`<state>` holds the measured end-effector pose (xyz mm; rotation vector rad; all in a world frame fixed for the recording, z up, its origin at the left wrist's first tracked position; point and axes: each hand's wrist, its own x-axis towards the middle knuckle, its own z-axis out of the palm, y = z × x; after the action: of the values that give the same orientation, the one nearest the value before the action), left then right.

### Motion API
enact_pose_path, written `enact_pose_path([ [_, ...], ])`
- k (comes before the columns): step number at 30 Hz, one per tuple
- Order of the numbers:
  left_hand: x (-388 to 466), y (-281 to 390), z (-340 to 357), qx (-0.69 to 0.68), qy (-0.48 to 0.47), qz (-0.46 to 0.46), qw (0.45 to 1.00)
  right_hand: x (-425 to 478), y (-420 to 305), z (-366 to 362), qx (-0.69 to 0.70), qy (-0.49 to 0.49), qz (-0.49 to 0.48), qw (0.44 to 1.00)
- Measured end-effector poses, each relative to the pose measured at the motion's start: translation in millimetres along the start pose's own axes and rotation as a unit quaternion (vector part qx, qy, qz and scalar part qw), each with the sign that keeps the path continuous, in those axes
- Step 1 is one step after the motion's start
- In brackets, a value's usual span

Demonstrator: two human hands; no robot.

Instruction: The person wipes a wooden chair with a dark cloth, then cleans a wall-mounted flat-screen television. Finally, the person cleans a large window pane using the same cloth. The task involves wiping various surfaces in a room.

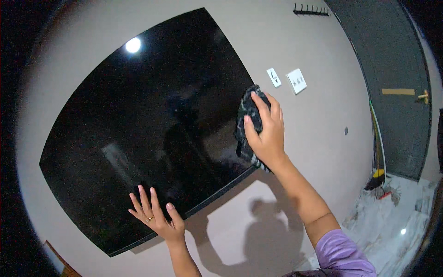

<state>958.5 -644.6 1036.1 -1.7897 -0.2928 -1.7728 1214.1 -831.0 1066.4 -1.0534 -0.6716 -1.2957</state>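
A large flat-screen television (pixel 145 114) with a glossy black screen hangs on the wall before me. My right hand (pixel 268 128) presses a dark, patterned cloth (pixel 247 138) against the screen's right edge, fingers spread over the fabric. At the lower edge of the television, my left hand (pixel 157 214) rests with its fingers apart and holds nothing. A ring sits on one of its fingers. The screen reflects a bright lamp and a dim figure. Part of the right edge is hidden behind the cloth and hand.
To the right of the television, a switch plate (pixel 296 81) and a smaller white plate (pixel 273 77) are on the wall. Above them is a black hook rack (pixel 310 13). A grey door (pixel 391 69) stands at far right, with brooms (pixel 377 169) leaning nearby on the marbled floor (pixel 384 235).
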Motion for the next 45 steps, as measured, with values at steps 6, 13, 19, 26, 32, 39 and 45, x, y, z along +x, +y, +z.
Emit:
enact_pose_path([
  [6,-0.6,-9.5,-13.8,-0.032,-0.009,-0.019,0.999,92.1,-25.5,48.5,0.02,0.048,-0.032,0.998],
  [13,-1.9,-25.6,-17.7,-0.083,0.011,-0.02,0.996,116.9,-86.8,98.3,-0.035,0.067,-0.205,0.976],
  [19,-8.3,-57.3,-18.6,-0.191,0.027,-0.015,0.981,14.8,-163.0,118.2,0.116,-0.262,-0.428,0.857],
  [26,-24.1,-118.3,-9.2,-0.159,0.059,-0.032,0.985,102.6,-77.2,139.8,-0.04,0.004,-0.267,0.963],
  [32,-53.5,-213.4,-44.9,-0.077,0.082,-0.1,0.989,89.7,-109.4,190.2,-0.094,0.121,-0.143,0.978],
  [39,-52.5,-259.1,-72.6,-0.117,0.097,-0.107,0.983,-6.5,-303.7,267.9,0.029,-0.025,-0.28,0.959],
  [45,19.9,-235.3,-52.8,-0.258,0.066,-0.041,0.963,-78.8,-372.6,286.0,0.23,-0.222,-0.246,0.915],
])
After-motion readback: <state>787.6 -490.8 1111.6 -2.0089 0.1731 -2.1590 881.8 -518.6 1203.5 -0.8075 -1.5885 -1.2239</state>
